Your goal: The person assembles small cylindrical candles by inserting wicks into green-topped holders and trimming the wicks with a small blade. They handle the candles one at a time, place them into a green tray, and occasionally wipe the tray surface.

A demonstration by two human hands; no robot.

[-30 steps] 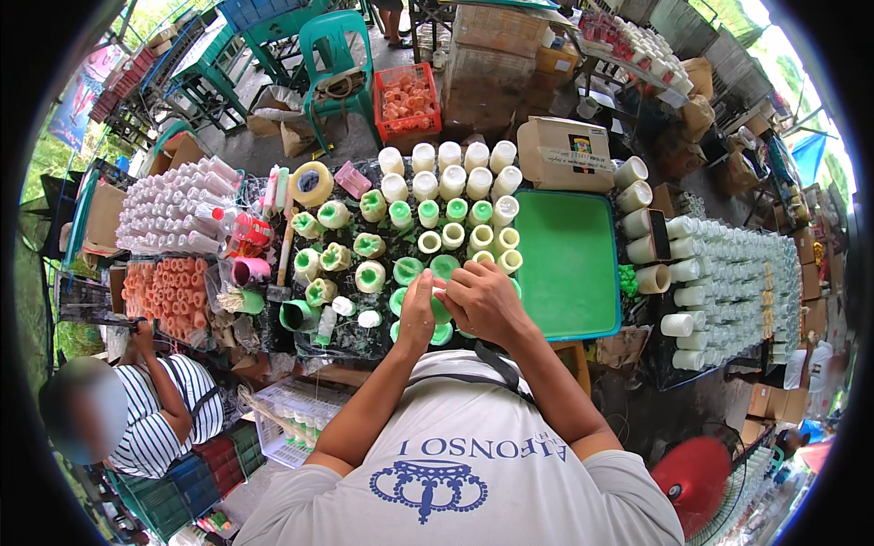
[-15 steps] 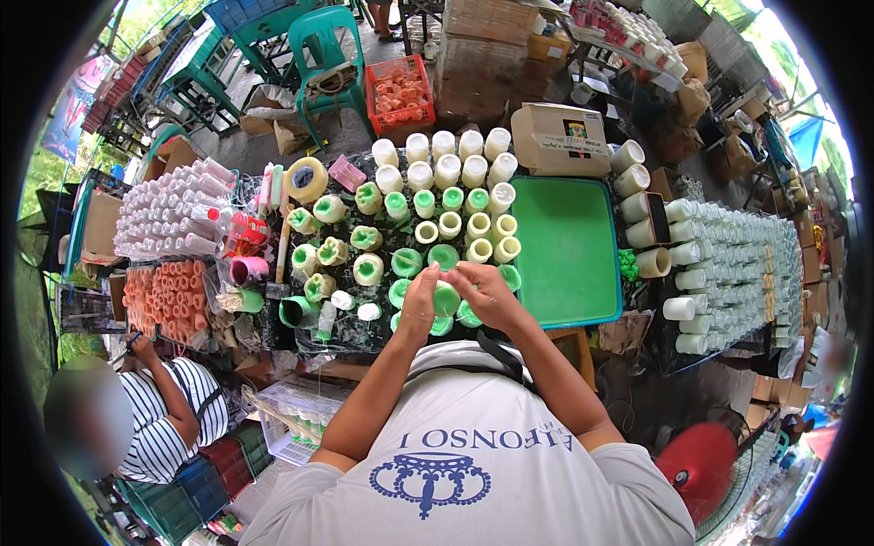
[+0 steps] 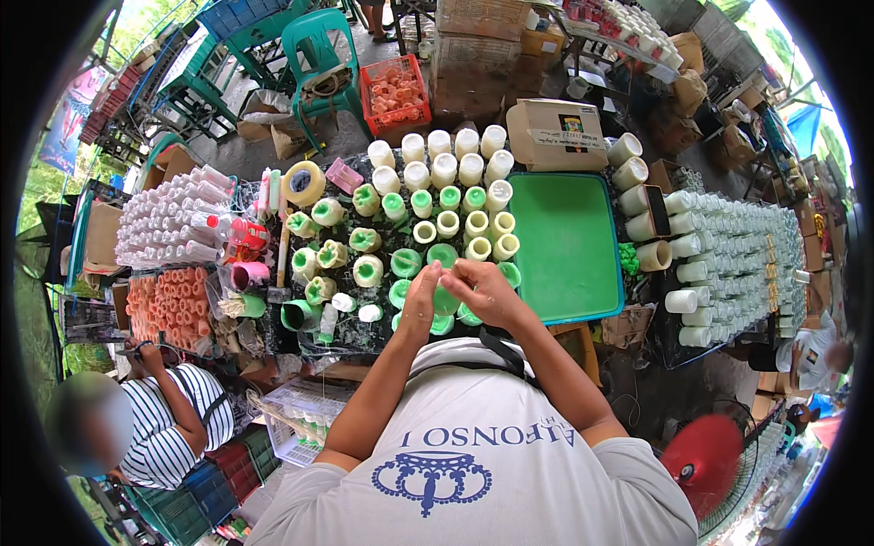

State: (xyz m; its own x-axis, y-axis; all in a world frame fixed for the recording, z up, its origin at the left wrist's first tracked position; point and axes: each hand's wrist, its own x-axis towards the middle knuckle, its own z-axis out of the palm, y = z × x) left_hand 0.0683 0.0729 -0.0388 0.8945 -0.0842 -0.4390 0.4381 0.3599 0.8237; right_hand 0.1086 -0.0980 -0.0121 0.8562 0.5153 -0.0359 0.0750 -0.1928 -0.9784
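My left hand (image 3: 420, 297) and my right hand (image 3: 489, 291) meet over the near middle of the table, fingers bent and pinched together. What the fingertips hold, if anything, is too small to make out. Directly below and between them is a round green candle (image 3: 446, 302), partly covered by the hands; whether they touch it I cannot tell. Other green-topped candles (image 3: 406, 263) surround the hands. Beyond them stand hollow cream cylinders (image 3: 447, 223) and rows of white candles (image 3: 444, 167). To the left are cream candles with uneven green hollows (image 3: 369, 269).
A green tray (image 3: 563, 305) lies at the right, a cardboard box (image 3: 557, 150) behind it. Pink-white cylinders (image 3: 164, 218), orange pieces (image 3: 173, 300), a tape roll (image 3: 303, 183) and a bottle (image 3: 244, 232) are left. A co-worker (image 3: 177, 405) sits lower left; a red fan (image 3: 701, 466) stands lower right.
The fingers of my right hand have curled in more, and both hands stay close together over the same spot. The view has shifted slightly; the candles look unmoved.
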